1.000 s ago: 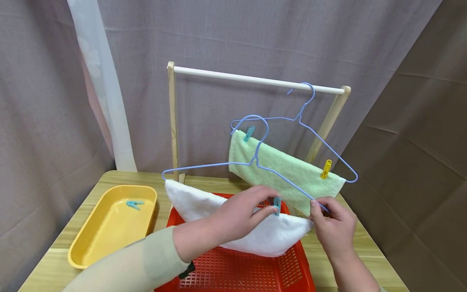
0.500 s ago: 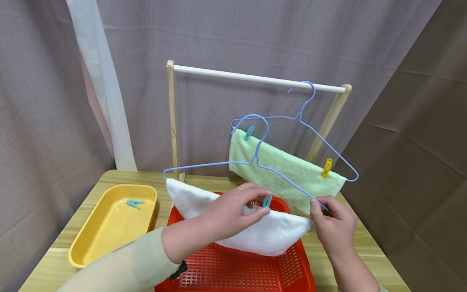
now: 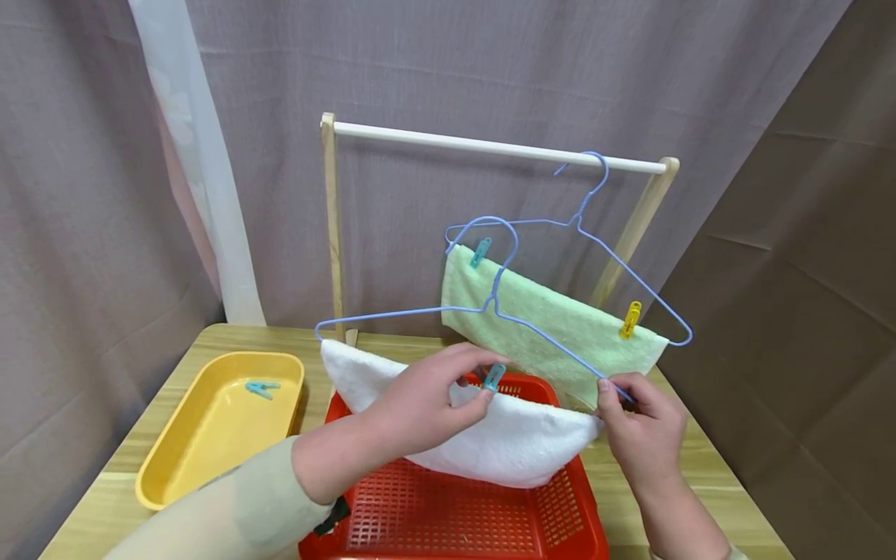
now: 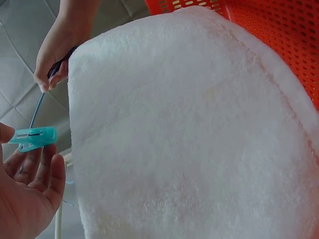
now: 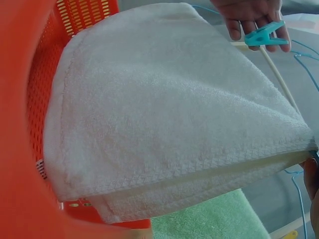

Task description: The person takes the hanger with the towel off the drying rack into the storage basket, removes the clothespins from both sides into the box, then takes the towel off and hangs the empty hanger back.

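Note:
A teal clothespin (image 4: 37, 137) is pinched between the thumb and fingers of my left hand (image 3: 430, 404). In the left wrist view it stands apart from the edge of the white towel (image 3: 490, 443). That towel hangs folded over a blue wire hanger (image 3: 406, 315). My right hand (image 3: 647, 428) grips the lower right end of this hanger, beside the towel's right corner. Behind it, a green towel (image 3: 546, 311) hangs on a second blue hanger (image 3: 633, 272), with a teal clothespin (image 3: 481, 253) and a yellow clothespin (image 3: 631, 320) on its top edge.
The second hanger hooks over the white bar (image 3: 448, 141) of a wooden rack (image 3: 332, 233). Beneath the white towel stands a red perforated basket (image 3: 448, 521). On the left, a yellow tray (image 3: 203, 459) holds another teal clothespin (image 3: 262, 389).
My left hand has moved left along the towel's top edge with the clothespin between its fingers. My right hand keeps its grip on the hanger, nearly still.

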{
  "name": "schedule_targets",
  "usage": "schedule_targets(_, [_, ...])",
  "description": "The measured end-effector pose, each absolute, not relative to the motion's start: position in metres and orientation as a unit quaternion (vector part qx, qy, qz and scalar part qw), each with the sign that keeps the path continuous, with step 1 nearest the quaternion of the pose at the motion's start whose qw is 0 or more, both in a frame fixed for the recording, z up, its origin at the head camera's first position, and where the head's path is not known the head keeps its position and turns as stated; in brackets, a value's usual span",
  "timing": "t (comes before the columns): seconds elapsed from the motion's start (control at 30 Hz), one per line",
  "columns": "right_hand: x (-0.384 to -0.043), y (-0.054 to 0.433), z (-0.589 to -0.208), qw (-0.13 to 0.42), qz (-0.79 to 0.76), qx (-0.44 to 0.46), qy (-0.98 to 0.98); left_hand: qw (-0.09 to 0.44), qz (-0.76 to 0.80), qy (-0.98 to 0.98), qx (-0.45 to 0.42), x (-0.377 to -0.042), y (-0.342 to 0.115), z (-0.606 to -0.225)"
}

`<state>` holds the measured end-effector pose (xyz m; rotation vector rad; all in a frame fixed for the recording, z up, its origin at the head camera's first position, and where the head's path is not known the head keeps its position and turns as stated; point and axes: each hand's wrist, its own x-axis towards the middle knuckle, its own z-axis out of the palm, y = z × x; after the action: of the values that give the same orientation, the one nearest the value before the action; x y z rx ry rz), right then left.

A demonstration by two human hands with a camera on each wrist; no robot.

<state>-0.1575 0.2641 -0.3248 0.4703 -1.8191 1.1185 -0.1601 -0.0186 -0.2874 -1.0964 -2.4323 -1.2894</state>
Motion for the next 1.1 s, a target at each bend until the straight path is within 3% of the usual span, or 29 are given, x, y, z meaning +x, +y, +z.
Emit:
schedule_targets(0.77, [-0.155,0.262,-0.319,0.448,0.447,0.167,-0.756,0.158,-0.435,-0.825,-0.325,-0.162,-0.054,-0.289])
schedule_targets(1.1, [-0.152,0.261,-0.32,0.441,0.449,0.152,-0.762,0.151,-0.434,-0.838,-0.295,-0.161,-0.069,-0.292])
